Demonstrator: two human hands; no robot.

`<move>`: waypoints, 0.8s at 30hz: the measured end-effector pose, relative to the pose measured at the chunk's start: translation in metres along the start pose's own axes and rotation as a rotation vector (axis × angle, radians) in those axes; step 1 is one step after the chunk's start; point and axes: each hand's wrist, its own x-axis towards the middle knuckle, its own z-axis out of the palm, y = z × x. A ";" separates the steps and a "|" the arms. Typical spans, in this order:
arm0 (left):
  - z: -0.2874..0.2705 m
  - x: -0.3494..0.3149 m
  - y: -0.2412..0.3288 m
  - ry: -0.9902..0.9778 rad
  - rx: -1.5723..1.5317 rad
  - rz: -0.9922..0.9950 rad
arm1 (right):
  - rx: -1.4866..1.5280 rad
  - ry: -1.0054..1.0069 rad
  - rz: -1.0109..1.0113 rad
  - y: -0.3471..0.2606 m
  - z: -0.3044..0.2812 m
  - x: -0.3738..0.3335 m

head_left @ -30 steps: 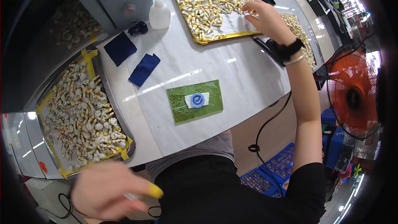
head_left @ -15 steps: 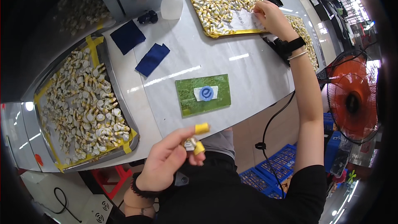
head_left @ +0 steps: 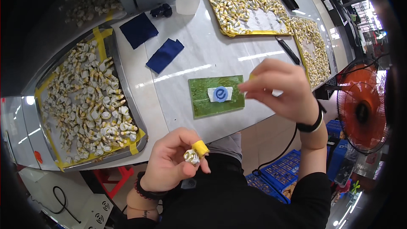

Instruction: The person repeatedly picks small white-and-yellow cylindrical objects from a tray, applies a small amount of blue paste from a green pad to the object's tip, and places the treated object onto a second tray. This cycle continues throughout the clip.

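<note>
My left hand (head_left: 169, 159) is closed near the front of the table, low in the view. Between its thumb and fingers sit small white-and-grey pieces (head_left: 191, 156), their exact kind unclear. A yellow band (head_left: 200, 147), apparently a fingertip wrap, shows beside them. My right hand (head_left: 285, 89) is pinched just right of a green board (head_left: 199, 108); a speck of yellow shows at its fingers, but what they hold is too small to make out. On the board lies a white patch (head_left: 229, 93) with a round blue disc (head_left: 220, 94) on it.
A yellow-edged tray (head_left: 250, 32) of small yellow-and-white pieces stands at the back, another tray (head_left: 311, 46) beside it. A larger tray (head_left: 140, 142) is at left. Blue cloths (head_left: 138, 31), a squeeze bottle (head_left: 188, 0), a dark-handled tool (head_left: 288, 51) and an orange fan (head_left: 361, 106) surround the workspace.
My right hand has come from the back tray toward me, to the green board's right side. My left fingers have curled in closer around the small pieces. The view has shifted slightly.
</note>
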 end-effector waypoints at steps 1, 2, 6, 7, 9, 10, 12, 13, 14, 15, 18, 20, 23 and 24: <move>-0.001 0.000 -0.001 -0.010 -0.034 0.009 | -0.060 -0.049 -0.001 -0.005 0.002 -0.003; 0.000 0.000 0.000 0.035 -0.007 0.008 | -0.112 -0.049 -0.025 -0.006 0.006 -0.005; 0.011 -0.001 0.005 0.206 0.113 0.045 | -0.251 -0.061 -0.084 -0.001 0.023 -0.008; 0.012 -0.002 0.005 0.246 0.146 0.063 | -0.275 -0.073 -0.097 0.000 0.025 -0.007; 0.004 -0.004 0.003 0.191 0.155 0.115 | -0.329 -0.094 -0.112 0.000 0.027 -0.006; 0.002 -0.005 0.002 0.165 0.159 0.140 | -0.356 -0.106 -0.116 0.000 0.028 -0.006; 0.002 -0.005 -0.001 0.202 0.120 0.156 | -0.396 -0.146 -0.120 0.001 0.031 -0.004; 0.003 -0.005 -0.001 0.221 0.100 0.163 | -0.413 -0.173 -0.115 0.002 0.032 -0.004; 0.002 -0.005 0.000 0.216 0.073 0.114 | -0.432 -0.199 -0.109 0.002 0.033 -0.004; 0.002 -0.005 0.002 0.211 0.047 0.065 | -0.416 -0.188 -0.104 0.001 0.035 -0.004; 0.004 0.002 0.004 0.213 0.031 -0.036 | -0.379 -0.154 -0.103 0.002 0.039 -0.003; 0.006 0.007 0.003 0.192 -0.012 -0.082 | -0.361 -0.135 -0.130 0.005 0.039 -0.002; 0.003 0.010 0.002 0.103 -0.156 -0.156 | -0.120 0.028 -0.104 -0.011 0.029 0.004; 0.000 0.010 0.002 0.058 -0.202 -0.192 | -0.028 0.076 -0.115 -0.019 0.027 0.007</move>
